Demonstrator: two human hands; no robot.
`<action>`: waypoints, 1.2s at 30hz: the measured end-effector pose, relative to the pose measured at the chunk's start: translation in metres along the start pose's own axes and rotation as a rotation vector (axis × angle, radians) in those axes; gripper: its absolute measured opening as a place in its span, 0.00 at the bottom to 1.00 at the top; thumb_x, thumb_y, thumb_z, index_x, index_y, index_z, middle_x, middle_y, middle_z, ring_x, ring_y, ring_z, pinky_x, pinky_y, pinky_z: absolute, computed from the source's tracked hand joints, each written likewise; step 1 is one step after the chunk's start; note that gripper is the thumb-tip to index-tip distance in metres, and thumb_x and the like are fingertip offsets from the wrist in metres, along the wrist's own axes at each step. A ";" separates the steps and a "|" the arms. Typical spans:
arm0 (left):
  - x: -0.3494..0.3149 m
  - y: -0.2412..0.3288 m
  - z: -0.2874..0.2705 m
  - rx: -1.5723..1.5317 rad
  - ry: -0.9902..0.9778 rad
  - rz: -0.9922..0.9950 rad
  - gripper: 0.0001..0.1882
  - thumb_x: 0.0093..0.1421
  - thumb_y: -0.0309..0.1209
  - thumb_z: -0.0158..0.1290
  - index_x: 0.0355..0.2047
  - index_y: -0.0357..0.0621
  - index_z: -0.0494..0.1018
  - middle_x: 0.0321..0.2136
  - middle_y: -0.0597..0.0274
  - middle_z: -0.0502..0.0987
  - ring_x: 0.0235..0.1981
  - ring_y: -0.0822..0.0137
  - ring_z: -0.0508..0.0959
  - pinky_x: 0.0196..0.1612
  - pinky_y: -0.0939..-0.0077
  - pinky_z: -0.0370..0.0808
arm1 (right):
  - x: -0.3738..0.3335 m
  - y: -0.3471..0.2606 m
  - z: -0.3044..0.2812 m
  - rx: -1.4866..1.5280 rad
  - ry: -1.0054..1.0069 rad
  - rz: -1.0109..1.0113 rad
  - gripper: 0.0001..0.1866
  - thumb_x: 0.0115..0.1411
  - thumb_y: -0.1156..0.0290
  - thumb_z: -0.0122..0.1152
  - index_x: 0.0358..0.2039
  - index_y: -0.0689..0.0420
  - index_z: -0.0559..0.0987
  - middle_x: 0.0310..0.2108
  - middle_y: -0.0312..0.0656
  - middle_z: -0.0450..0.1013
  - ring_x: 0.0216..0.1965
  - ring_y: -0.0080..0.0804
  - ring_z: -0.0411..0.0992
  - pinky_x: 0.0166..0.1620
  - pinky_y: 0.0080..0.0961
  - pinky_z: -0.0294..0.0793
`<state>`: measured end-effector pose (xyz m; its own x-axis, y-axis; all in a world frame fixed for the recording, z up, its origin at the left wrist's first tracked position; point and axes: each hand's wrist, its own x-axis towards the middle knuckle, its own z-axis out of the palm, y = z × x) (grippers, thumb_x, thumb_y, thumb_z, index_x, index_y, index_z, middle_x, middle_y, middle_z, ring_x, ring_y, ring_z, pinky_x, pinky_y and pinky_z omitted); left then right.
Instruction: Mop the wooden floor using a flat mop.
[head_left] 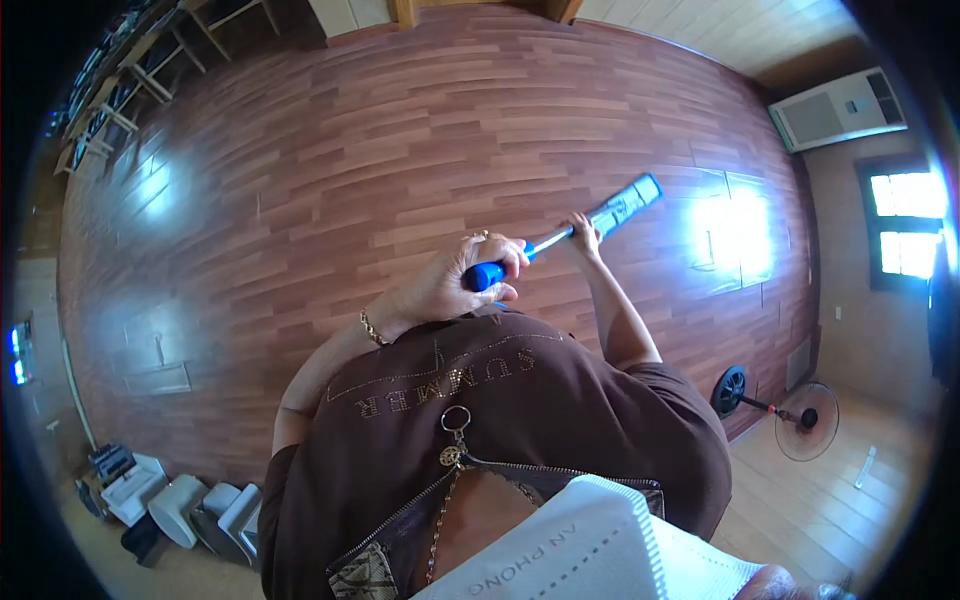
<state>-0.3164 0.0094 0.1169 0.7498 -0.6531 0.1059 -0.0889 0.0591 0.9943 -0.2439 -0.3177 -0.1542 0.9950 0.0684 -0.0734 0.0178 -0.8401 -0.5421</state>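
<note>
My left hand point(478, 265), with a bracelet at its wrist, is wrapped round the blue grip at the top end of a flat mop point(550, 242). Further down the silver pole, my right hand point(582, 234) is closed on it. Beyond the right hand extends the mop's flat, pale blue head point(625, 205) with dark markings, slanting away to the far right over the brown floor. Whether the head touches the floor I cannot tell. The pole runs slantwise in front of my brown shirt point(520, 385).
Brown wood-pattern flooring point(400, 150) spreads around me. A standing fan point(775, 410) is on the right, below a white air conditioner point(840, 108) and a bright window point(905, 225). Pale seats point(180, 510) stand at lower left; wooden furniture point(150, 80) lines the far left.
</note>
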 end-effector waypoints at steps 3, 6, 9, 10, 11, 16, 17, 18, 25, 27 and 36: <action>-0.004 0.014 -0.001 0.094 0.123 0.013 0.12 0.50 0.19 0.61 0.34 0.42 0.71 0.44 0.61 0.75 0.58 0.56 0.68 0.60 0.62 0.64 | 0.046 -0.026 0.008 0.032 0.009 -0.114 0.06 0.49 0.66 0.60 0.30 0.41 0.78 0.37 0.33 0.73 0.49 0.40 0.68 0.47 0.50 0.62; -0.013 0.037 -0.006 0.245 0.206 0.050 0.14 0.48 0.19 0.62 0.32 0.42 0.70 0.40 0.59 0.76 0.54 0.56 0.72 0.51 0.63 0.70 | 0.080 -0.051 0.024 0.068 -0.038 -0.282 0.10 0.51 0.54 0.63 0.29 0.44 0.78 0.35 0.35 0.73 0.45 0.42 0.69 0.45 0.52 0.63; -0.034 0.056 -0.009 0.397 0.348 0.083 0.15 0.45 0.20 0.65 0.31 0.41 0.71 0.38 0.59 0.77 0.50 0.55 0.74 0.52 0.61 0.69 | 0.091 -0.118 0.031 0.054 -0.137 -0.433 0.07 0.48 0.61 0.62 0.27 0.46 0.77 0.33 0.35 0.73 0.44 0.41 0.70 0.44 0.51 0.64; -0.037 0.064 -0.010 0.435 0.379 0.107 0.15 0.45 0.20 0.65 0.30 0.41 0.71 0.37 0.59 0.77 0.49 0.56 0.75 0.52 0.61 0.69 | 0.092 -0.135 0.030 0.050 -0.118 -0.483 0.06 0.48 0.62 0.62 0.27 0.46 0.77 0.32 0.35 0.73 0.43 0.40 0.70 0.44 0.50 0.64; -0.042 0.071 -0.009 0.458 0.425 0.125 0.15 0.44 0.20 0.66 0.29 0.41 0.71 0.36 0.57 0.77 0.46 0.55 0.76 0.51 0.61 0.71 | 0.092 -0.153 0.031 0.050 -0.100 -0.535 0.05 0.47 0.63 0.62 0.26 0.45 0.77 0.31 0.35 0.73 0.42 0.40 0.71 0.44 0.49 0.64; -0.074 0.118 -0.001 0.645 0.569 0.270 0.18 0.38 0.22 0.68 0.25 0.41 0.69 0.31 0.58 0.76 0.36 0.54 0.77 0.40 0.61 0.73 | 0.077 -0.245 0.043 0.231 -0.242 -0.803 0.06 0.44 0.66 0.62 0.20 0.50 0.73 0.22 0.41 0.73 0.30 0.48 0.71 0.36 0.43 0.68; -0.081 0.125 0.003 0.729 0.594 0.284 0.18 0.38 0.25 0.69 0.25 0.43 0.69 0.30 0.59 0.76 0.35 0.54 0.77 0.39 0.62 0.73 | 0.068 -0.261 0.045 0.276 -0.296 -0.829 0.06 0.45 0.66 0.62 0.21 0.50 0.73 0.22 0.42 0.73 0.30 0.48 0.71 0.35 0.44 0.68; -0.090 0.133 0.007 0.783 0.602 0.281 0.18 0.38 0.28 0.69 0.25 0.44 0.69 0.29 0.59 0.76 0.35 0.54 0.77 0.39 0.62 0.73 | 0.055 -0.283 0.041 0.392 -0.223 -0.934 0.18 0.50 0.61 0.69 0.16 0.55 0.70 0.14 0.45 0.66 0.20 0.45 0.68 0.25 0.37 0.65; -0.127 0.174 0.055 0.991 0.657 0.382 0.17 0.41 0.35 0.68 0.17 0.46 0.67 0.20 0.65 0.73 0.24 0.62 0.76 0.29 0.67 0.73 | -0.020 -0.361 0.082 0.553 -0.603 -1.192 0.21 0.49 0.52 0.68 0.16 0.54 0.72 0.18 0.43 0.69 0.25 0.44 0.70 0.29 0.39 0.67; -0.139 0.182 0.070 0.981 0.668 0.398 0.16 0.41 0.35 0.67 0.18 0.46 0.69 0.19 0.65 0.72 0.21 0.64 0.74 0.27 0.69 0.72 | -0.051 -0.377 0.098 0.633 -0.762 -1.215 0.22 0.48 0.49 0.68 0.16 0.54 0.72 0.19 0.44 0.69 0.25 0.45 0.70 0.29 0.40 0.67; -0.168 0.193 0.136 1.028 0.979 0.220 0.19 0.37 0.42 0.69 0.26 0.49 0.75 0.16 0.70 0.72 0.18 0.68 0.74 0.28 0.72 0.73 | -0.161 -0.424 0.153 0.681 -1.046 -1.694 0.18 0.48 0.54 0.69 0.17 0.54 0.75 0.19 0.44 0.70 0.26 0.47 0.70 0.30 0.41 0.66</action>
<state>-0.5486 0.0277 0.2894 0.7628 0.0950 0.6396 -0.3688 -0.7486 0.5510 -0.4264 0.1098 -0.0401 -0.3686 0.7811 0.5039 0.3590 0.6197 -0.6979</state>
